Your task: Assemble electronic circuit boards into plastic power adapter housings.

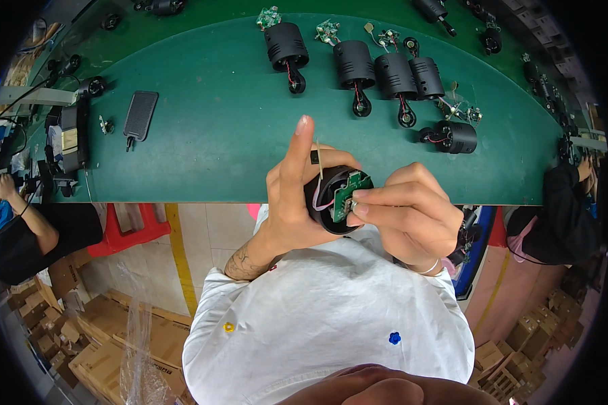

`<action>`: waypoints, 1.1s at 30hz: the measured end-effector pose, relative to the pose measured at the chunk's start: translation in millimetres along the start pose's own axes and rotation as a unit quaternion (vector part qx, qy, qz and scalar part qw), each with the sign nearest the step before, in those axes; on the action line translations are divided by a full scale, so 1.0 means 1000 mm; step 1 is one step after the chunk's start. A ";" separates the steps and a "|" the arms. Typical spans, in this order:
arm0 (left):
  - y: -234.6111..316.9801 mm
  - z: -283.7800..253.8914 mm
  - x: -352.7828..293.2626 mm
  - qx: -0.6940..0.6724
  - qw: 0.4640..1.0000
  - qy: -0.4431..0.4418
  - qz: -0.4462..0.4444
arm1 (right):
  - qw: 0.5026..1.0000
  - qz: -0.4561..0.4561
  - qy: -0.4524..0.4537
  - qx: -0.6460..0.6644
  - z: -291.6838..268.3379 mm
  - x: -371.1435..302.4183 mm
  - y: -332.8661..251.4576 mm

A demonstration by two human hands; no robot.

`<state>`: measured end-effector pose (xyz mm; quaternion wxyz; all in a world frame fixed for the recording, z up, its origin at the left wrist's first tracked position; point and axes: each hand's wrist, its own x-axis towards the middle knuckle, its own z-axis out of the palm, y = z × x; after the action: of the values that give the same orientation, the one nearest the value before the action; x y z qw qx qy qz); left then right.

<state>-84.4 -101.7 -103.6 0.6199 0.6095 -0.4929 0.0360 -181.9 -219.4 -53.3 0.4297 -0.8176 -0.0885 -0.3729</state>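
Observation:
My left hand [292, 202] is wrapped round a black cylindrical housing [323, 223], its index finger pointing up and away. The housing's open end faces right, and a green circuit board [345, 197] sits tilted in that opening. Pinkish-white wires run from inside the housing beside the board. Thumb and forefinger of my right hand [412, 209] pinch at a small silvery part on the board's face, too small to name. Both hands are just off the near edge of the green table [209, 148].
Several black cylinders [355, 64] with wires and loose circuit boards [328, 32] lie at the far middle and right. On the left lie a dark flat rectangular device [141, 116] and a small board [106, 125]. A red stool [128, 229] stands left. Other people sit at both sides.

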 end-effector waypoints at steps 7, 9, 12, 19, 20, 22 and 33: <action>-0.009 0.007 0.000 -0.001 0.996 0.076 0.044 | 0.999 -0.013 -0.016 -0.027 0.005 -0.001 -0.003; -0.012 0.006 -0.001 0.033 0.995 0.068 0.066 | 0.999 0.008 -0.037 -0.028 0.005 0.001 -0.003; -0.013 0.005 0.000 0.068 0.992 0.059 0.089 | 0.997 0.029 -0.058 -0.029 0.007 0.002 -0.002; -0.009 0.007 0.002 0.041 0.995 0.080 0.053 | 0.996 0.085 -0.027 0.000 0.015 0.004 -0.002; -0.009 0.007 0.002 0.031 0.995 0.082 0.047 | 0.996 0.087 -0.024 0.002 0.015 0.004 -0.002; -0.008 0.007 0.001 0.022 0.995 0.084 0.040 | 0.996 0.088 -0.021 0.004 0.014 0.005 -0.001; 0.000 -0.001 0.004 0.043 0.998 0.049 -0.027 | 0.994 0.100 -0.033 0.015 0.016 0.004 0.011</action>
<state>-81.8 -103.4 -100.3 0.6169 0.6465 -0.4433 0.0700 -165.6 -214.2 -62.9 0.4738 -0.8278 -0.0263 -0.2992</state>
